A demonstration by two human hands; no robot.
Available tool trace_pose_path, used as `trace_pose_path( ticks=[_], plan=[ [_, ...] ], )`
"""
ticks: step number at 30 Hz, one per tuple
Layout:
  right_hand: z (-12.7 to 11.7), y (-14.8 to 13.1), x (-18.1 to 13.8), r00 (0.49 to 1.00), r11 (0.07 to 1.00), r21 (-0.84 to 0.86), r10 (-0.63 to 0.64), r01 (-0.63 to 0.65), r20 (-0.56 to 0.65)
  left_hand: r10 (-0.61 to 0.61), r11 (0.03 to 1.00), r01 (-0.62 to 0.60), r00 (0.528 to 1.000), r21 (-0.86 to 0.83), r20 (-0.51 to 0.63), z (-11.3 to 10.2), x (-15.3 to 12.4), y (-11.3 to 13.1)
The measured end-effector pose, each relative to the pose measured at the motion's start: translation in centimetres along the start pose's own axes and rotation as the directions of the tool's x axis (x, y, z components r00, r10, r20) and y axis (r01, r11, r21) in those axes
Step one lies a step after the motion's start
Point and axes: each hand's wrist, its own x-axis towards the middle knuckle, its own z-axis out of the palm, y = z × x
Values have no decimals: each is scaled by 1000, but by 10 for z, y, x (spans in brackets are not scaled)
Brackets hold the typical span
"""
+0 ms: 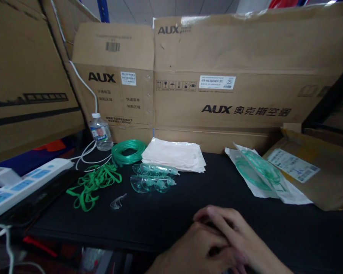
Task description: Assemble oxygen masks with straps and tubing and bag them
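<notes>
My left hand (pixel 196 245) and my right hand (pixel 231 226) are clasped together over the front edge of the black table (pixel 148 224). Their fingers are folded against each other, and I see no object in either; some fingertips are hidden. Beyond them lie clear green oxygen masks (pixel 153 183) in two rows. A stack of white paper sheets (pixel 174 154) is just behind the masks. To the left are a coil of green tubing (pixel 128 151), a tangle of green elastic straps (pixel 95 182) and some small thin clear strips (pixel 118 201).
Packed green tubing sets (pixel 260 173) rest at the right against an open cardboard box (pixel 326 167). A plastic bottle (pixel 101 133) stands at back left, near a white power strip (pixel 31 182) with cables. Large cardboard panels (pixel 231 45) wall off the table's back.
</notes>
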Motion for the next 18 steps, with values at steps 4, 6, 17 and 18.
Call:
trace_pose_path(
  ticks=[4, 6, 17, 18],
  plan=[
    [25, -20, 26, 963, 956, -149, -232, 251, 135, 16, 960, 20, 992, 281, -127, -13, -17, -5],
    [25, -21, 44, 945, 913, -247, -323, 326, 52, 149, 903, -51, 968, 427, -200, -28, -31, -4],
    [20, -4, 118, 879, 814, -449, -463, 369, -117, 409, 431, 222, 816, 875, -409, -142, -62, -10],
    [22, -6, 116, 875, 807, -451, -472, 380, -107, 375, 419, 216, 843, 882, -385, -147, -61, -13]
  ],
)
